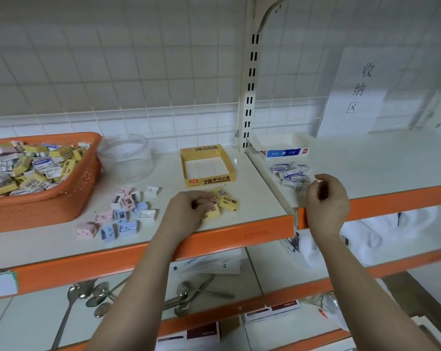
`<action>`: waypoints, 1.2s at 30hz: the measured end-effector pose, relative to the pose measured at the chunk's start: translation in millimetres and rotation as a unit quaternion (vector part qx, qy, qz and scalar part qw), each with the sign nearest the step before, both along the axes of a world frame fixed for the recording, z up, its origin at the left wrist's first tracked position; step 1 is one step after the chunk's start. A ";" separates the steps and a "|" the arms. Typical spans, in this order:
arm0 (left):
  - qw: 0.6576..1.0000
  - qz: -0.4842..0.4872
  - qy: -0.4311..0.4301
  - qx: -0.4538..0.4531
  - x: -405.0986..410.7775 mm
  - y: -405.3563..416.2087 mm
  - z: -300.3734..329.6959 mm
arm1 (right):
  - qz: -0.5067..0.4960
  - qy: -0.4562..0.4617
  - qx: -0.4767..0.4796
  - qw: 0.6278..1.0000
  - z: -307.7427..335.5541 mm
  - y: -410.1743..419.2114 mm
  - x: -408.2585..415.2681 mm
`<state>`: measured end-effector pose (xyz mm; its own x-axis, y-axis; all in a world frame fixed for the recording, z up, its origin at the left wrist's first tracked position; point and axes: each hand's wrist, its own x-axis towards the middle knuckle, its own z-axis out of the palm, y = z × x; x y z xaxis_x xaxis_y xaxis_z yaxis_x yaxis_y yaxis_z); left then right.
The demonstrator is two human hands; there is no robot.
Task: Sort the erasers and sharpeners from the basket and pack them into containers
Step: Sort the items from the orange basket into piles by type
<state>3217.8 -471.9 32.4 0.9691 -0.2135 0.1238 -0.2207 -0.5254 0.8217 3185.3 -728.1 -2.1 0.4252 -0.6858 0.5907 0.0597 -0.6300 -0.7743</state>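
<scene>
A: How far along does it look?

B: Early, I'd judge. On the far left the orange basket [62,198] is heaped with mixed yellow and white packets, so most of the sorting is left.

A: And what's out of it?

B: Three small piles on the shelf. Just right of the basket lie the pink, blue and white sharpeners [123,211]. Behind them the clear jar [125,158] seems to hold nothing. Next, the yellow box [208,165] shows a bare bottom, with a few yellow erasers [227,198] lying in front of it.

A: The hands?

B: The left hand [189,209] sits curled on the yellow erasers, fingers closed round something small; I can't tell exactly what. The right hand [326,196] hovers by the white erasers [293,176], fingers curled, perhaps pinching something dark; that's unclear too.

A: And farthest right?

B: Behind that pile, the white and blue box [282,148], contents hidden. Nothing looks packed yet.
</scene>
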 end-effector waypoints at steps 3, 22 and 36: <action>0.999 0.027 -0.031 0.002 1.0 -1.9 -1.6 | 0.015 0.021 -0.012 1.000 3.2 0.2 -1.6; 0.991 0.019 -0.134 0.018 24.4 193.6 75.2 | 0.219 0.070 -0.071 0.971 58.6 204.8 49.7; 0.985 0.053 -0.113 0.119 66.5 372.9 90.9 | 0.348 0.241 -0.223 0.878 118.5 407.0 139.1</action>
<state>3284.3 -99.0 123.3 0.9410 -0.1623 0.2970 -0.3177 -0.7263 0.6095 3324.4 -321.1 116.4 0.9236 0.0930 0.3719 0.2837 -0.8182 -0.5001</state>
